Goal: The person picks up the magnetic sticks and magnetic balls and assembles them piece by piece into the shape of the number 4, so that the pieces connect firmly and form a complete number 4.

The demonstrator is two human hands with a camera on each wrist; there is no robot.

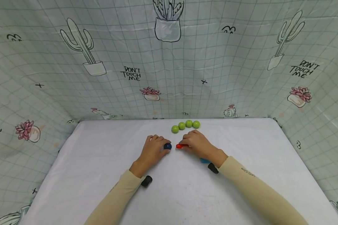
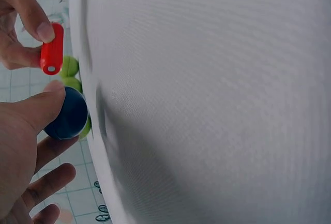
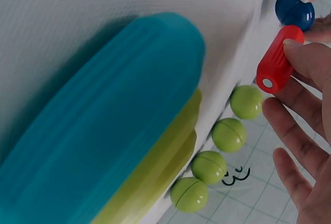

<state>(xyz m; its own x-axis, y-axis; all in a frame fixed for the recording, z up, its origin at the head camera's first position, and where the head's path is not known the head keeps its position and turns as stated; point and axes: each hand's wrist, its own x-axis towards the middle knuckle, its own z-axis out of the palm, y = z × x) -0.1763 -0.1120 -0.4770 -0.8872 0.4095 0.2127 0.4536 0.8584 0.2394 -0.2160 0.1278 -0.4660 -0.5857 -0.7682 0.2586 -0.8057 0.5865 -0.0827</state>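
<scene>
My left hand [image 1: 150, 151] pinches a dark blue ball [image 1: 167, 146] between thumb and fingers; in the left wrist view the other fingers stand loosely apart from it. A short red magnetic stick [image 1: 179, 146] with a ridged side is in the grip of my right hand [image 1: 199, 145], between thumb and fingers. One end shows a silver disc in the right wrist view. The red stick [image 3: 279, 61] points toward the blue ball [image 3: 295, 11]; a small gap separates them in the head view. Both hands are near the middle of the white table.
Several green balls [image 1: 181, 125] line up toward the table's back edge. Under my right wrist lies a light blue stick [image 1: 204, 160], with yellow-green sticks [image 3: 170, 164] beside it. Black wrist devices [image 1: 146, 181] are on both arms. A printed cloth [image 1: 186, 62] hangs behind the table.
</scene>
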